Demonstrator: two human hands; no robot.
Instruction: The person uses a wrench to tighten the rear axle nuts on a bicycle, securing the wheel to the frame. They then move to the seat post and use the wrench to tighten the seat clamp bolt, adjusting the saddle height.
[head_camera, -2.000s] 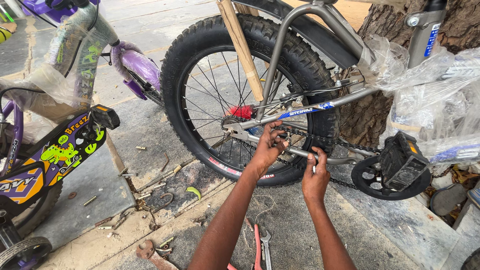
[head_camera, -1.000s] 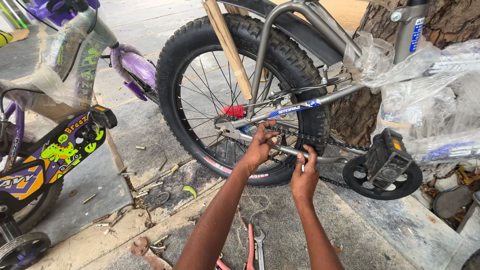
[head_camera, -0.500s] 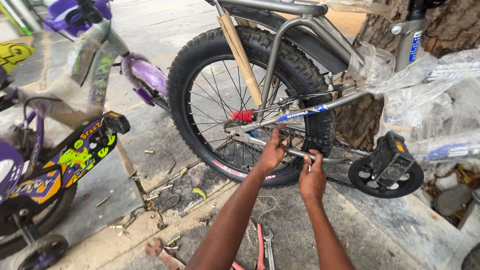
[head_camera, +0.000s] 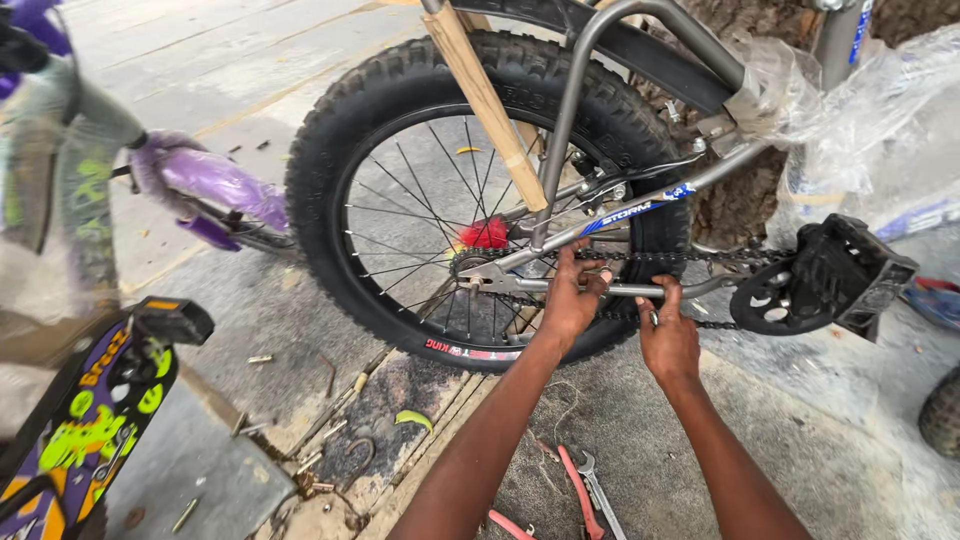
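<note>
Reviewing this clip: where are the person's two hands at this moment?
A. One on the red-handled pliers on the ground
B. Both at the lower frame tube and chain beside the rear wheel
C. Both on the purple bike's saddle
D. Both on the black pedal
B: the left hand and right hand both grip at the lower frame tube by the chain, beside the rear wheel.

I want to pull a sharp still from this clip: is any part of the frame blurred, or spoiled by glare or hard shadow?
Head view: the hands, left hand and right hand, and the rear wheel are sharp; the purple bike at the left edge is smeared; light is soft and even, no hard shadows; mild sheen on the plastic wrap.
</note>
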